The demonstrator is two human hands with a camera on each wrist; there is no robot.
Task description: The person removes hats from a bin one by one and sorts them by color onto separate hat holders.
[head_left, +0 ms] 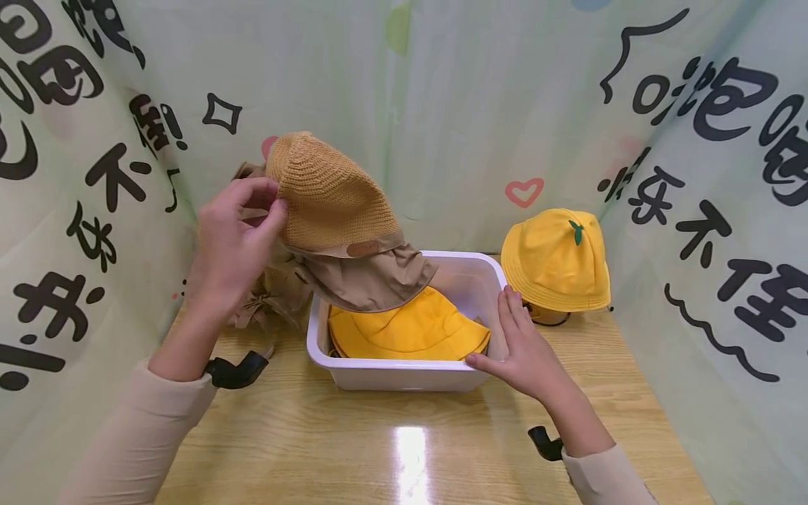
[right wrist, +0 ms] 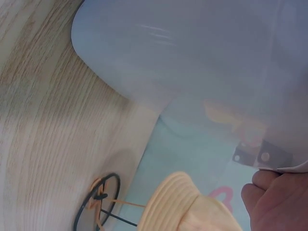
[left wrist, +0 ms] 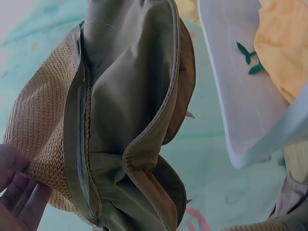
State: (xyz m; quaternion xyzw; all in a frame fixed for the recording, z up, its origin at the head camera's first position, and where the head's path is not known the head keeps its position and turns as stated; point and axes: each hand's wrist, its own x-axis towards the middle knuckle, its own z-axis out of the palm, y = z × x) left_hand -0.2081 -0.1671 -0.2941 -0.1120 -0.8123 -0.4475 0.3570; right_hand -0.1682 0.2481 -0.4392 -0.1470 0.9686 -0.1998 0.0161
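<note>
My left hand point(head_left: 236, 235) pinches the crown of a tan knit sun hat point(head_left: 334, 193) between thumb and fingers. The hat hangs above the left part of a white plastic bin point(head_left: 404, 379), its brown cloth brim point(left wrist: 130, 96) drooping downward. Inside the bin lie yellow bucket hats point(head_left: 404, 330); green sprout trims point(left wrist: 255, 67) show on them in the left wrist view. My right hand point(head_left: 527, 351) rests at the bin's right front corner, fingers extended along the right rim and thumb at the front rim.
At the right, a yellow bucket hat point(head_left: 558, 259) with a green sprout sits on a wire stand point(right wrist: 96, 207). Another tan and brown hat point(head_left: 278, 291) is behind my left hand, left of the bin. Printed curtains point(head_left: 454, 126) enclose the wooden table point(head_left: 328, 442).
</note>
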